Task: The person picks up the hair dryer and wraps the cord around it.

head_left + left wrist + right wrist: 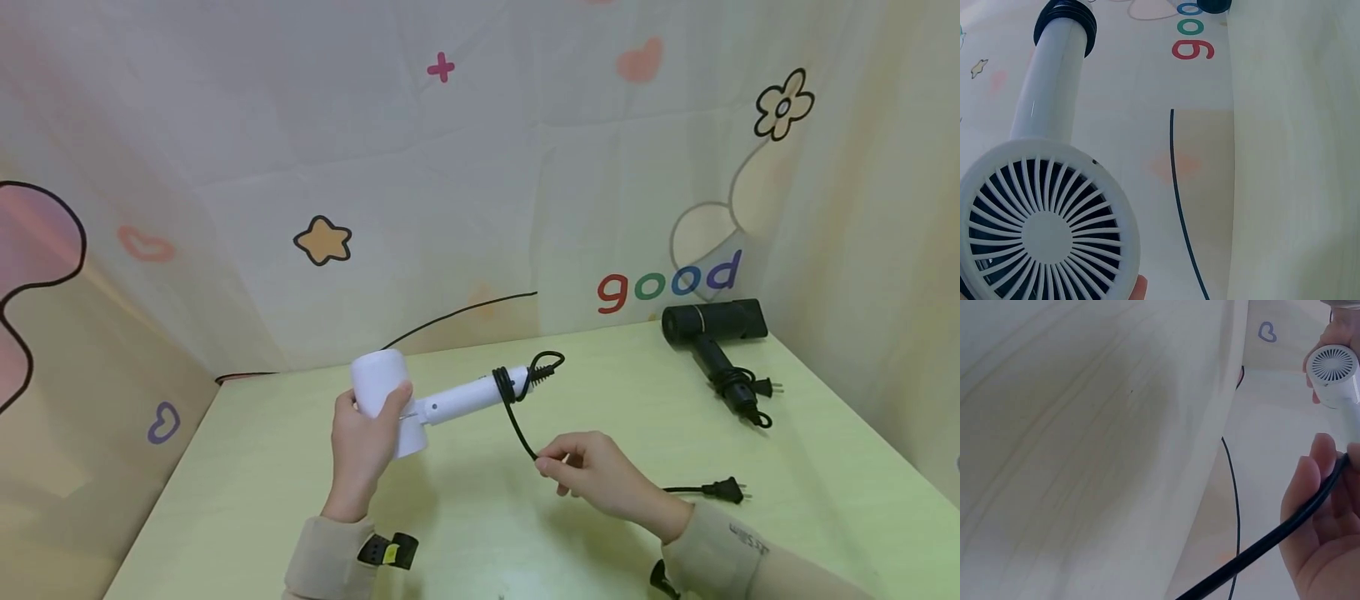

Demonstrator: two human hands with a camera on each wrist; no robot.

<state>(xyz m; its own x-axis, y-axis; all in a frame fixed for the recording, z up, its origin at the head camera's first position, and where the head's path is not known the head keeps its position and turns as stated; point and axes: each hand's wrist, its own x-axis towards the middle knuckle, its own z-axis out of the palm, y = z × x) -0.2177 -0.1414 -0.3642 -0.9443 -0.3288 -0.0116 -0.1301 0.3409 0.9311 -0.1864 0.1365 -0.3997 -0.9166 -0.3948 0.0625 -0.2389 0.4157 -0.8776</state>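
My left hand [365, 437] grips the barrel of a white hair dryer [465, 400] and holds it above the table. Its handle points right, and several turns of black cord [504, 385] wrap near the handle's end. Between thumb and fingers, my right hand [600, 475] pinches that cord, which slants down from the handle. The cord's free end with a two-pin plug [724, 490] shows beyond the right wrist. In the left wrist view the slotted round grille [1047, 237] of the dryer faces the camera. The right wrist view shows the black cord [1272, 534] running across the right palm.
A black hair dryer [712, 325] lies at the table's back right, its cord wound round its handle and its plug beside it. A printed curtain [480, 183] stands behind the pale table [247, 500]. More curtain hangs at both sides.
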